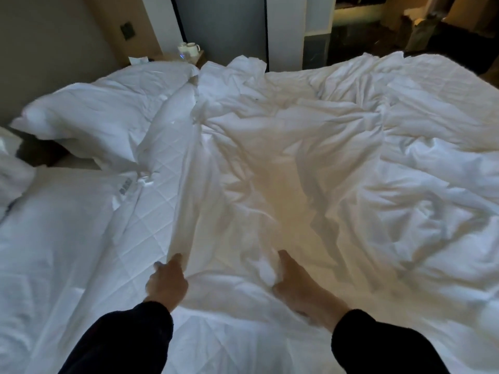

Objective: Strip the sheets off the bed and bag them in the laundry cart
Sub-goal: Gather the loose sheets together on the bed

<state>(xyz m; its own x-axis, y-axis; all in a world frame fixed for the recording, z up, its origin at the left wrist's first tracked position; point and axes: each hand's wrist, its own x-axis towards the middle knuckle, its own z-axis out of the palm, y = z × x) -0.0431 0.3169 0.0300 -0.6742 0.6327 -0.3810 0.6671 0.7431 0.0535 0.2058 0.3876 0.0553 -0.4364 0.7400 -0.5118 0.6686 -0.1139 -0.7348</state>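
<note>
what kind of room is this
Likely a hotel bedroom: a wide bed with rumpled white sheets, a pillow, and white cups on a bedside table.

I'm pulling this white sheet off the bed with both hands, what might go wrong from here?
1. Your left hand pinches the crumpled white fabric sheet right over the white quilted mattress pad; the pad may lift along.
2. The plump white pillow lies against the sheet's bunched fold and may get dragged off.
3. A hard yank by your right hand might fling fabric toward the white ceramic cups beyond the bed.
</note>
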